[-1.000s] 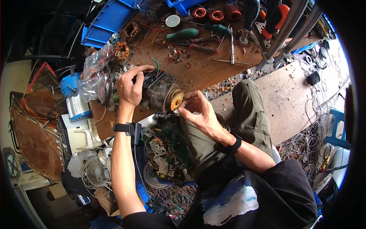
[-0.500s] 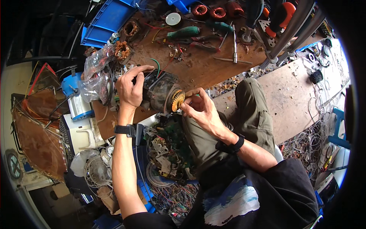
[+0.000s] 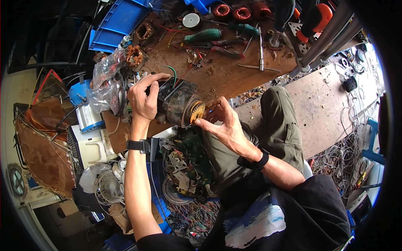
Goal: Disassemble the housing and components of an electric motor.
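"Where is this?"
"A cluttered workshop, at a brown wooden surface (image 3: 228, 77)."
"And the hands?"
"The right hand's (image 3: 226, 123) thumb touches a yellow finned wheel (image 3: 197, 111) on a dark motor (image 3: 177, 102) by the near edge; I can't tell whether it pinches. The left hand (image 3: 144, 99) curves at the motor's left end, grip unclear."
"Beyond?"
"A green-handled screwdriver (image 3: 204, 36), then copper-coloured coils (image 3: 242, 15)."

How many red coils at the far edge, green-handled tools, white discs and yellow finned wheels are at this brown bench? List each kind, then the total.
Red coils: 3
Green-handled tools: 2
White disc: 1
Yellow finned wheel: 1
Total: 7
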Tool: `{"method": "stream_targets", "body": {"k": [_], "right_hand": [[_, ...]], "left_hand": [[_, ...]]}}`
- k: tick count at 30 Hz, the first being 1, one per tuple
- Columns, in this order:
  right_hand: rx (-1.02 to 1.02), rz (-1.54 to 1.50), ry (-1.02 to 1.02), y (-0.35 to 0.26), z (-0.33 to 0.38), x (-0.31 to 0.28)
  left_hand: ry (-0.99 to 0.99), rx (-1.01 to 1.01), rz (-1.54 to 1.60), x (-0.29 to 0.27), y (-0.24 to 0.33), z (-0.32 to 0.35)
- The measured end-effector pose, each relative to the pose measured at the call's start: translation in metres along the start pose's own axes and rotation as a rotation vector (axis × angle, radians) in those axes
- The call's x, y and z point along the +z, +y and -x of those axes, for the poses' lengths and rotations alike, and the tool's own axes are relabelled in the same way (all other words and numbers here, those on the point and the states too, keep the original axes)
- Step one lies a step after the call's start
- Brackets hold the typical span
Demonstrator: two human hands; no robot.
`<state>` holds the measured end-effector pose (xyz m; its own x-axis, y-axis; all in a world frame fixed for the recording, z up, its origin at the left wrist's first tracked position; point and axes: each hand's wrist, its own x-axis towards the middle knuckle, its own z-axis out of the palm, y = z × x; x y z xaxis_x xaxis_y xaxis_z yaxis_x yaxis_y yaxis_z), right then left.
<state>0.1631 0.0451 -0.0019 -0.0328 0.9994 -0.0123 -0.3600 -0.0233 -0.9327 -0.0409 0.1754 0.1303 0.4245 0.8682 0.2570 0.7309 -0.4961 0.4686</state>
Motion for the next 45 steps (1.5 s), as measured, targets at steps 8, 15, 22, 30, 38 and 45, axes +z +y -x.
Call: {"method": "stream_targets", "body": {"k": [8, 15, 22, 30, 38, 45], "right_hand": [[-0.111, 0.164, 0.143, 0.0, 0.002, 0.017], [-0.452, 0.394, 0.122, 0.004, 0.0, 0.007], [-0.098, 0.234, 0.036, -0.008, -0.002, 0.008], [-0.481, 0.438, 0.077, -0.008, -0.001, 0.006], [-0.159, 0.287, 0.022, -0.003, 0.001, 0.001], [-0.352, 0.317, 0.084, -0.013, 0.003, 0.007]], "left_hand": [[-0.001, -0.026, 0.02, 0.002, 0.006, -0.001], [-0.005, -0.021, 0.036, 0.002, 0.003, -0.002], [0.011, 0.017, -0.039, -0.002, 0.006, -0.002], [0.068, 0.051, -0.038, 0.001, 0.003, -0.001], [0.099, 0.064, -0.045, 0.004, 0.0, 0.0], [0.153, 0.019, -0.042, 0.008, -0.007, 0.003]]}}
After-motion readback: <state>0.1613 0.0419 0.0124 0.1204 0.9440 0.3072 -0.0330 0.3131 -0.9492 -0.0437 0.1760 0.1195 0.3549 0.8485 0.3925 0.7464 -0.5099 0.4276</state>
